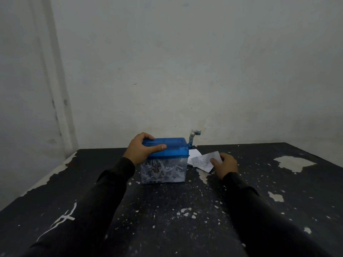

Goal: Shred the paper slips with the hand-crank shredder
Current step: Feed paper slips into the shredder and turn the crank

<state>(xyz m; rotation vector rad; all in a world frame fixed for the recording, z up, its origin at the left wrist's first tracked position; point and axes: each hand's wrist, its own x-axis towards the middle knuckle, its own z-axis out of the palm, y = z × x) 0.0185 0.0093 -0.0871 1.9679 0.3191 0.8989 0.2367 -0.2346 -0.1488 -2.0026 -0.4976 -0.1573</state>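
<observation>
Black, chipped bench point(167, 210) against a pale wall carries a blue-lidded shredder point(165, 158), its clear bin full of strips. Left hand point(143, 151) grips the lid's left end. Right hand point(225, 165) pinches a paper slip point(202, 161) just right of the shredder, below its crank point(193, 138), so the slot lies up and leftward.

Black table point(167, 210) with chipped paint, pale scuffed wall point(185, 62), possibly a door frame point(55, 89)

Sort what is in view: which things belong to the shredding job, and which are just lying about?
Job:
- hand-crank shredder, gripped at the lid by the left hand
- paper slip, pinched by the right hand
- spare slips beside the shredder
- shreds in the clear bin

Lying about:
- paint flakes on the black table
</observation>
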